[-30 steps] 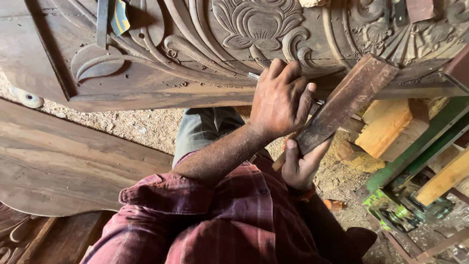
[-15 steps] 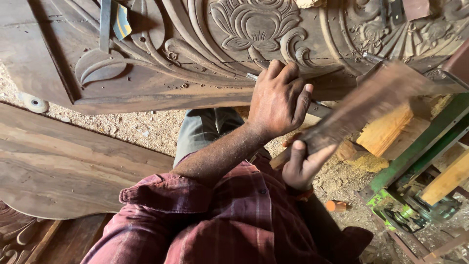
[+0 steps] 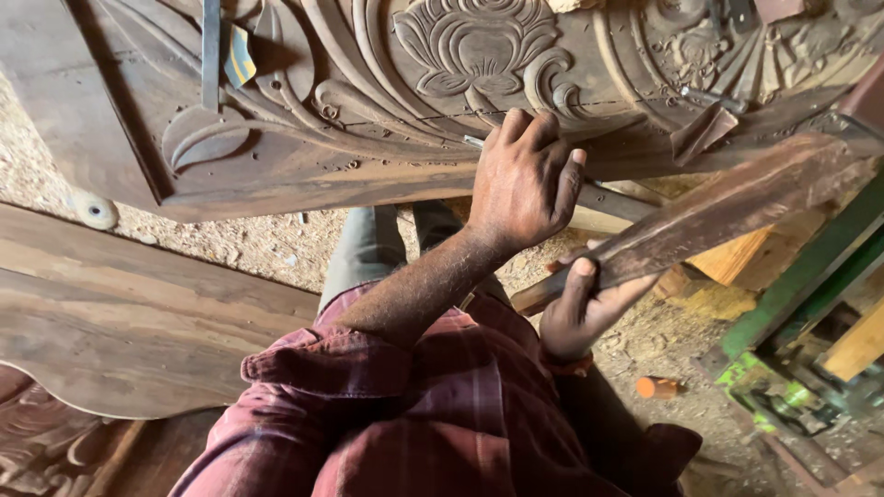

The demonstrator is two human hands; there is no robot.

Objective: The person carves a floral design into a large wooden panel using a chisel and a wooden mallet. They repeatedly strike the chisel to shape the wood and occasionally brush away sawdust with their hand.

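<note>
Your left hand (image 3: pixel 527 179) is wrapping its fingers tight around a thin metal chisel (image 3: pixel 603 196), pressing it against the edge of the big carved wood panel (image 3: pixel 479 55). Your right hand (image 3: pixel 582 308) is gripping a long wooden stick (image 3: pixel 718 216), slanting up just beside the chisel.

Chisel and mallet at a carved panel

A slim metal chisel (image 3: pixel 608 198) runs slantwise at centre frame, its tip against the lower edge of the dark floral-carved panel (image 3: pixel 479 55) filling the top. The mallet (image 3: pixel 718 216), a long, rough, brown wooden bar, slants from centre up to the right edge, motion-blurred.
</note>
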